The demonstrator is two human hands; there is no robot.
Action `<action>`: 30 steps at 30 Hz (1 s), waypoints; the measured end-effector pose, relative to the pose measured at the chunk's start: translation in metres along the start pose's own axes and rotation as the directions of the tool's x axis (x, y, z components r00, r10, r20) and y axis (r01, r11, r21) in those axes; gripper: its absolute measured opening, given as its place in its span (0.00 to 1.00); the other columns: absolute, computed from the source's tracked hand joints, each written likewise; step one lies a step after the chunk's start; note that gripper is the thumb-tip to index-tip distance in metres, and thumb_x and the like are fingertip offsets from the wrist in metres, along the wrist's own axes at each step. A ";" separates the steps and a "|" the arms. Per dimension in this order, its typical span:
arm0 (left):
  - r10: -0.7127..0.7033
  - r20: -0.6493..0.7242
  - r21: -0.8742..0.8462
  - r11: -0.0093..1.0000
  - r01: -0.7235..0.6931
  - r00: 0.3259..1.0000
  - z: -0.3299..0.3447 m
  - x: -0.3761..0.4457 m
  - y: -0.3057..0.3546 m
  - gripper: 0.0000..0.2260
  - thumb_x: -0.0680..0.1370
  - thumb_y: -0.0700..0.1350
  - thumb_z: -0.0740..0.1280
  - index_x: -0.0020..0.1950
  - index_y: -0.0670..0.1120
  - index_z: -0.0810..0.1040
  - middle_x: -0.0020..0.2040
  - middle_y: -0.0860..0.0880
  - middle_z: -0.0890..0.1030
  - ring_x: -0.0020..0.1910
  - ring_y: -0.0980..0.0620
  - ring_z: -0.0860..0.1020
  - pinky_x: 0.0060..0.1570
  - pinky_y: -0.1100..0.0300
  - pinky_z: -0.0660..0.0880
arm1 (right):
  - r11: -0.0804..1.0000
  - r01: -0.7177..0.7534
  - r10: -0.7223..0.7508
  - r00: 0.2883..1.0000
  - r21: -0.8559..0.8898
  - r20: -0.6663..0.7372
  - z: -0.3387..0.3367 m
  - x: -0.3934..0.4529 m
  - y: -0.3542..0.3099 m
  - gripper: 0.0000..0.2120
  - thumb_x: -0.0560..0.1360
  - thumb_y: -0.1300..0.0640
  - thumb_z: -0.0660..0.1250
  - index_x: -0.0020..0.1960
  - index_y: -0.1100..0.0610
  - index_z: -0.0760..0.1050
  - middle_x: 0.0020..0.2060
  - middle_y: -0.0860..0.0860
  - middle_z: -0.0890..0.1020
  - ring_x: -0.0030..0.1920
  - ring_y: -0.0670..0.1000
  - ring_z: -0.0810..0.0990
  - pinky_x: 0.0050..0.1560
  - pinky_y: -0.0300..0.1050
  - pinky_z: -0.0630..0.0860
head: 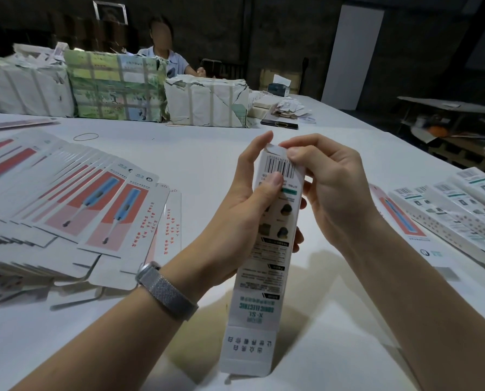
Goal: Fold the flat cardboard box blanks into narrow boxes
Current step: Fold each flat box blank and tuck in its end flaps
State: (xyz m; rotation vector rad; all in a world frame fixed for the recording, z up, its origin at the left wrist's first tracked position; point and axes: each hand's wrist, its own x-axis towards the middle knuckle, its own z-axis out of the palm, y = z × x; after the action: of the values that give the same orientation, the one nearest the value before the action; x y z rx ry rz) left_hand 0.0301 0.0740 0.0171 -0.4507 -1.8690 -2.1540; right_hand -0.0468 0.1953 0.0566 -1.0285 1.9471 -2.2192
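A narrow white box [266,266] with a barcode and printed text stands upright over the table, its lower flap hanging open. My left hand [244,210] grips its upper half, thumb pressed just under the barcode. My right hand [328,187] pinches the small flap at the box's top end with curled fingers. A fanned spread of flat box blanks [75,204] with red and blue print lies on the table to the left. Several folded narrow boxes [450,213] lie in a row at the right.
Wrapped, strapped bundles [117,88] line the far side of the white table [193,153], with a person seated behind them. A rubber band [85,136] lies near the blanks. A dark flat item [279,124] and loose scraps sit at the back right. Shelving stands beyond the table's right edge.
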 end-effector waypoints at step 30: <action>-0.037 -0.041 -0.021 0.999 0.036 0.998 -0.011 -0.001 0.007 0.11 0.86 0.51 0.55 0.67 0.63 0.67 0.50 0.44 0.82 0.38 0.40 0.82 0.38 0.49 0.80 | 0.997 0.048 -0.047 0.999 -0.063 0.018 0.010 -0.003 0.006 0.19 0.74 0.44 0.63 0.53 0.56 0.83 0.37 0.56 0.82 0.35 0.55 0.77 0.35 0.46 0.76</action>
State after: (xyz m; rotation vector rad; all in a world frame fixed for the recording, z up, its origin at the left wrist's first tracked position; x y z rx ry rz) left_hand 0.0335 0.0625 0.0220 -0.3757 -1.8491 -2.1907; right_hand -0.0424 0.1865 0.0499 -1.1092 2.0202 -2.1781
